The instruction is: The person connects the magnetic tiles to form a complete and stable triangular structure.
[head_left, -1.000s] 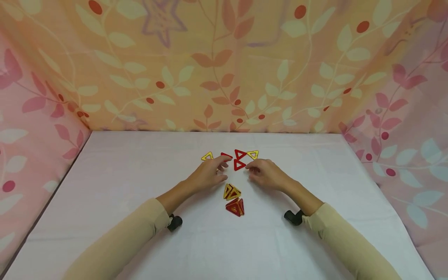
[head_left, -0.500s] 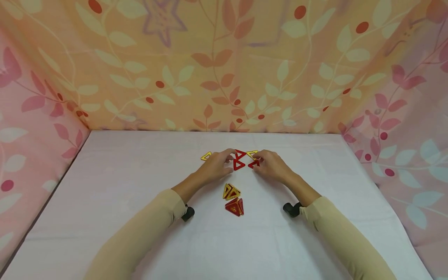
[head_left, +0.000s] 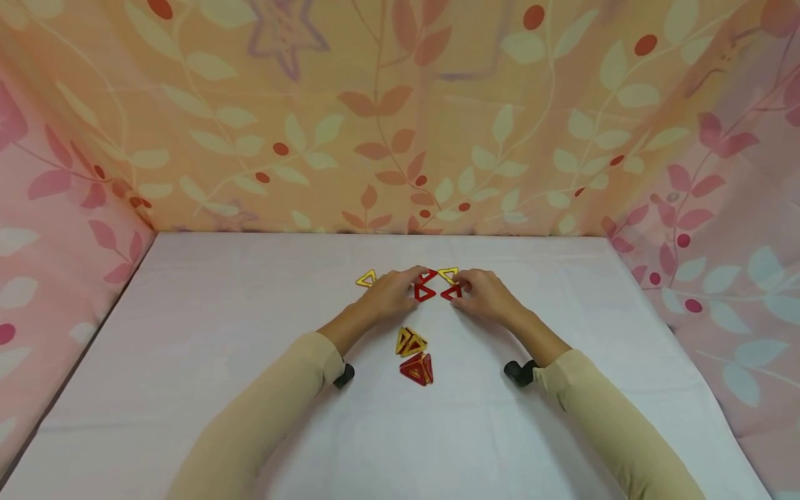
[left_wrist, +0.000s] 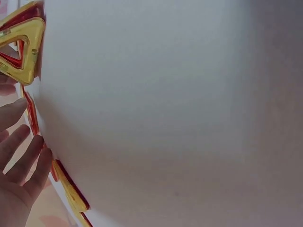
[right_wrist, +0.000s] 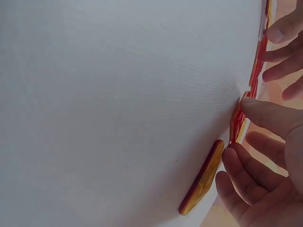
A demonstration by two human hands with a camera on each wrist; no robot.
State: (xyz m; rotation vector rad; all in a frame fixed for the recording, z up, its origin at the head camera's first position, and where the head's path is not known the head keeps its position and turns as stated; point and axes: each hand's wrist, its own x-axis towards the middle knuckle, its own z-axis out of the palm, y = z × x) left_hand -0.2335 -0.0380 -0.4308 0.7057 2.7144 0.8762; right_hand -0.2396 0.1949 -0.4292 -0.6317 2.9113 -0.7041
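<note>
The held red triangle [head_left: 446,294] lay just right of the near red triangle [head_left: 431,294] on the white desk [head_left: 462,444] — pinched by the right hand [head_left: 484,295]. The left hand [head_left: 390,290] reached the near red triangle's left side; whether it gripped anything, I could not tell. Behind that landmark sat the rear red triangle [head_left: 432,275]; behind and rightward, a yellow triangle [head_left: 446,270]; in front, a yellow cluster [head_left: 414,344] and a red cluster [head_left: 414,370].

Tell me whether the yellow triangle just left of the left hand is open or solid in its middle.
Open: the head view shows the yellow triangle as a frame, with white surface visible through its middle.
</note>
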